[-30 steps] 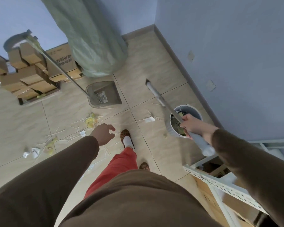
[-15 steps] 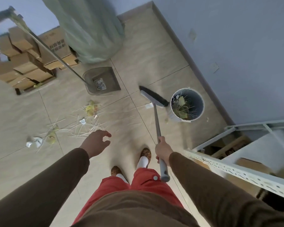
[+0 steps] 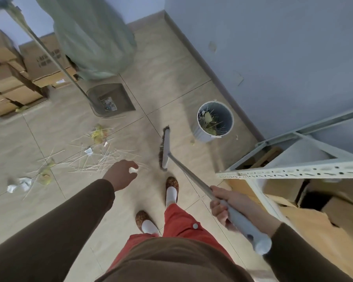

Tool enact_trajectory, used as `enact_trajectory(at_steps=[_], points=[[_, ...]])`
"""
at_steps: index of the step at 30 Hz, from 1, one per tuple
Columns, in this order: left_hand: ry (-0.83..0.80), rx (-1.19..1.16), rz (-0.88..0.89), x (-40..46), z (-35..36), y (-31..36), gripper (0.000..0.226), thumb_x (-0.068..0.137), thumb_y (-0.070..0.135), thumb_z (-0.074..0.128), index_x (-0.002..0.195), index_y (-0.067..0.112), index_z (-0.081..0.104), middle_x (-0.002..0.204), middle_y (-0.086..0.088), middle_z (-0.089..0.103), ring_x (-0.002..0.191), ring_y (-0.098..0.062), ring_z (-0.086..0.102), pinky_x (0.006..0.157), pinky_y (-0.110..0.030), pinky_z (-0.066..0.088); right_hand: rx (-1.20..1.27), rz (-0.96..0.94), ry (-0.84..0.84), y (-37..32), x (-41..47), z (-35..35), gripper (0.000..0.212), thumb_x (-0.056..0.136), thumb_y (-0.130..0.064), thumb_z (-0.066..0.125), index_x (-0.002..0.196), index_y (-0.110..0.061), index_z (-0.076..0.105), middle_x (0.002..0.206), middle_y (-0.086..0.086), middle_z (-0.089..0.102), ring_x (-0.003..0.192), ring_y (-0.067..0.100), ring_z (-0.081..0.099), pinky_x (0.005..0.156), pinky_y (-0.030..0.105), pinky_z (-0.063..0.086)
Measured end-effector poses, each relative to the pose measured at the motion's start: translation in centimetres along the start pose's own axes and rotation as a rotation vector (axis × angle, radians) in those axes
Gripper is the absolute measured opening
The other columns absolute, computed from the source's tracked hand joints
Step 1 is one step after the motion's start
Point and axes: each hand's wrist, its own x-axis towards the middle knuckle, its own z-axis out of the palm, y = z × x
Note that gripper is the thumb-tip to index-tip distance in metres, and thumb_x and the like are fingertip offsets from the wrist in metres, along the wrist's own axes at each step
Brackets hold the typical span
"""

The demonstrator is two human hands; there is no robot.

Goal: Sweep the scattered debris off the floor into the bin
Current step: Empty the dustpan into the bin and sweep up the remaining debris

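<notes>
between debris and bin, right hand grips the broom ready to sweep; left hand hangs relaxed, empty.

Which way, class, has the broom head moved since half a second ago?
Yes. The broom head has moved away from the bin, towards the person's feet and the scattered debris.

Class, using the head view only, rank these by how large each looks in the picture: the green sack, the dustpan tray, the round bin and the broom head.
1. green sack, clearly largest.
2. dustpan tray and round bin look alike, so I leave them tied.
3. broom head, smallest.
</notes>
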Motion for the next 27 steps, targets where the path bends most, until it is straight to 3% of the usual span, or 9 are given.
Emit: enact_trajectory(at_steps=[2,4,6,11,16,23,26,27], points=[[-0.018,-0.001,-0.002,-0.6,0.7,-0.2,0.032,0.091,0.028,0.063,0.123,0.025,0.066,0.131,-0.005,0.06,0.122,-0.025,0.056,0.106,-0.036,0.041,0.231,-0.015,-0.016,0.2,-2.1,-0.6,0.03,0.094,-0.027,0.056,0.075,-0.005,0.053,0.052,0.002,0.046,0.031,0.011,0.045,0.032,0.019,0.044],[-0.019,-0.007,-0.002,-1.0,1.1,-0.1,0.032,0.091,0.027,0.064,0.123,0.025,0.066,0.131,-0.005,0.06,0.122,-0.025,0.056,0.105,-0.035,0.041,0.374,-0.096,-0.022,0.0,-3.3,-0.8,0.014,0.085,-0.016,0.057,0.077,-0.007,0.051,0.059,-0.001,0.043,0.032,0.009,0.045,0.034,0.016,0.043],[-0.009,-0.014,0.001,-1.2,1.1,0.1,0.031,0.091,0.026,0.064,0.123,0.025,0.067,0.131,-0.005,0.06,0.122,-0.025,0.056,0.105,-0.035,0.041,0.468,-0.16,-0.022,-0.5,-3.2,-1.3,0.009,0.088,-0.011,0.052,0.08,-0.009,0.048,0.063,-0.002,0.042,0.032,0.007,0.046,0.036,0.014,0.042],[0.028,0.004,-0.022,-0.6,0.5,0.9,0.029,0.092,0.025,0.064,0.121,0.024,0.067,0.129,-0.006,0.061,0.118,-0.026,0.058,0.102,-0.034,0.041,0.577,-0.165,-0.001,-4.7,0.0,-3.4,0.018,0.1,-0.017,0.045,0.083,-0.011,0.046,0.053,0.0,0.046,0.03,0.007,0.046,0.033,0.013,0.041],[0.046,0.027,-0.016,0.2,0.5,2.9,0.029,0.091,0.024,0.065,0.12,0.023,0.068,0.127,-0.006,0.062,0.115,-0.026,0.06,0.1,-0.035,0.043,0.595,-0.21,-0.017,-8.3,1.0,-4.7,0.022,0.099,-0.015,0.045,0.078,-0.012,0.043,0.069,-0.005,0.041,0.039,0.002,0.043,0.038,0.008,0.041],[0.013,0.066,-0.002,1.3,1.3,5.3,0.03,0.092,0.025,0.065,0.122,0.023,0.066,0.126,-0.006,0.062,0.113,-0.024,0.06,0.1,-0.034,0.043,0.294,-0.261,0.021,-11.5,2.7,-6.8,0.026,0.102,-0.019,0.044,0.077,-0.013,0.045,0.065,-0.003,0.041,0.033,0.004,0.043,0.035,0.013,0.039],[0.007,0.09,0.004,1.7,1.2,6.1,0.031,0.092,0.026,0.064,0.123,0.024,0.066,0.127,-0.005,0.061,0.114,-0.024,0.059,0.1,-0.034,0.042,-0.203,-0.427,0.265,-12.9,5.1,-8.0,0.011,0.102,-0.01,0.039,0.105,-0.014,0.049,0.071,0.006,0.045,0.04,0.009,0.048,0.038,0.021,0.043],[0.008,0.096,0.007,1.8,1.2,6.3,0.031,0.093,0.027,0.064,0.123,0.024,0.066,0.128,-0.005,0.061,0.115,-0.024,0.059,0.101,-0.034,0.042,-0.372,-0.459,0.36,-13.3,5.8,-8.7,0.019,0.102,-0.009,0.038,0.118,-0.016,0.046,0.074,0.009,0.049,0.047,0.012,0.049,0.043,0.025,0.044]])
